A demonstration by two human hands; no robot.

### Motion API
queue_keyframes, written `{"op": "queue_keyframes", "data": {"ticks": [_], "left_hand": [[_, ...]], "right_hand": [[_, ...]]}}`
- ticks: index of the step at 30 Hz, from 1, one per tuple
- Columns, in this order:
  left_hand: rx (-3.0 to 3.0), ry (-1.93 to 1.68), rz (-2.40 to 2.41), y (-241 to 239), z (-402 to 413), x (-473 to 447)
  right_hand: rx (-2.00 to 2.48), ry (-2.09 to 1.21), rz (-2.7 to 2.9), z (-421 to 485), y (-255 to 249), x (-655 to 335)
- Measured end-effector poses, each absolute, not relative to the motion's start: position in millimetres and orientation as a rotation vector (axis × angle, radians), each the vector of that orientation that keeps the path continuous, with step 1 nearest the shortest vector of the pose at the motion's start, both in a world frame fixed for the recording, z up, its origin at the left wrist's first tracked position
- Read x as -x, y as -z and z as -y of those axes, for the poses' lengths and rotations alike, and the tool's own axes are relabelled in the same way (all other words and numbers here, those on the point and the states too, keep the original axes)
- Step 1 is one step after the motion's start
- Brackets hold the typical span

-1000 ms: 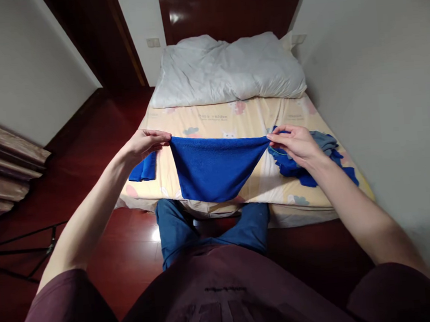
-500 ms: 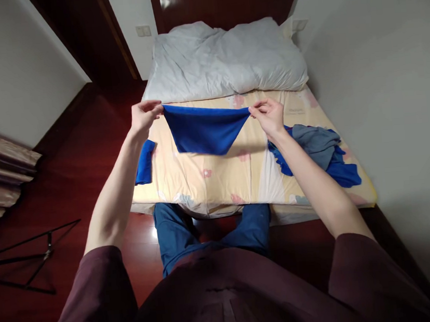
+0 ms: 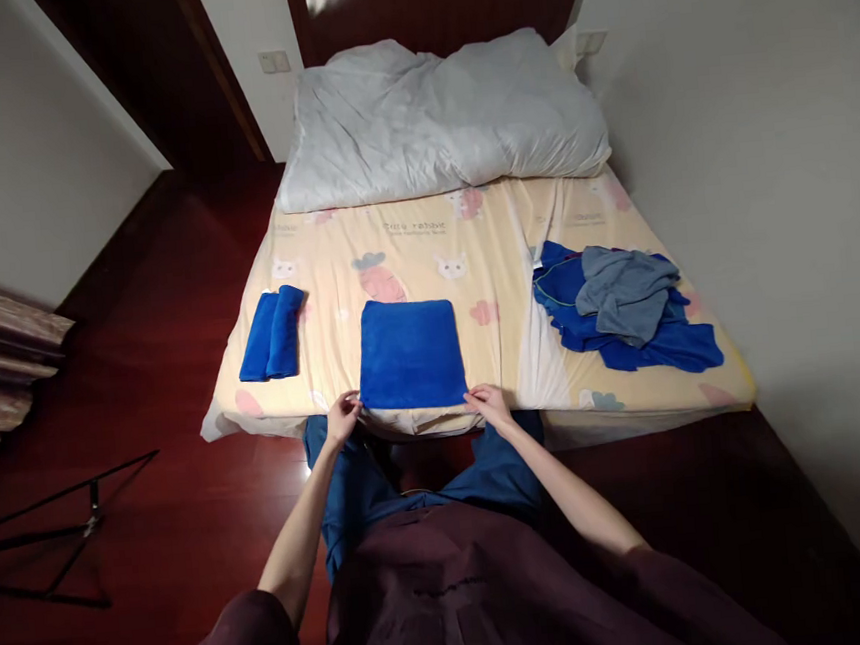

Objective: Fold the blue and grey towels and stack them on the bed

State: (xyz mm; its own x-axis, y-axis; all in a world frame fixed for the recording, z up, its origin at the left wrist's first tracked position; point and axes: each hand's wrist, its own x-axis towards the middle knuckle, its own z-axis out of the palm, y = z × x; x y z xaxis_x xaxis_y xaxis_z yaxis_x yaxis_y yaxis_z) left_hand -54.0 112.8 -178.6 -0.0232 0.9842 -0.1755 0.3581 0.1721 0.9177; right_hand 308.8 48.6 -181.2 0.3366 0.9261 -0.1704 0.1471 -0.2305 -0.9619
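Left hand [image 3: 343,416]: pinches the near left corner of the blue towel [image 3: 410,353].
Right hand [image 3: 489,407]: pinches its near right corner.
Towel: folded square, lower centre, flat on the bed [image 3: 523,349] edge.
Handling: likely soft, light, limp; corners give the best hold.
Around: rolled towels [image 3: 272,332] centre left, cloth heap [image 3: 624,303] centre right.

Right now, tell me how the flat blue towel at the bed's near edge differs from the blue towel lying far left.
The flat blue square towel lies spread wide, with both hands at its near corners. The narrow folded blue towel is a slim, thicker bundle, untouched and angled. Both are the same blue terry cloth.
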Motion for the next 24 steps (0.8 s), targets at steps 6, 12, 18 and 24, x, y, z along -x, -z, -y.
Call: {"op": "queue_keyframes", "data": {"ticks": [6,12,18,24], "left_hand": [[-1.110,-0.957,-1.609,228,-86,63],[-1.092,-0.927,-1.600,232,-84,68],[-1.122,-0.912,-1.548,225,-77,75],[-1.202,-0.852,-1.455,218,-71,80]], "right_hand": [[1.637,-1.134,0.672,-27,223,-309],[1.625,-1.235,0.624,-23,222,-315],[1.648,-1.231,0.665,-9,216,-321],[1.692,-1.189,0.676,6,211,-319]]}}
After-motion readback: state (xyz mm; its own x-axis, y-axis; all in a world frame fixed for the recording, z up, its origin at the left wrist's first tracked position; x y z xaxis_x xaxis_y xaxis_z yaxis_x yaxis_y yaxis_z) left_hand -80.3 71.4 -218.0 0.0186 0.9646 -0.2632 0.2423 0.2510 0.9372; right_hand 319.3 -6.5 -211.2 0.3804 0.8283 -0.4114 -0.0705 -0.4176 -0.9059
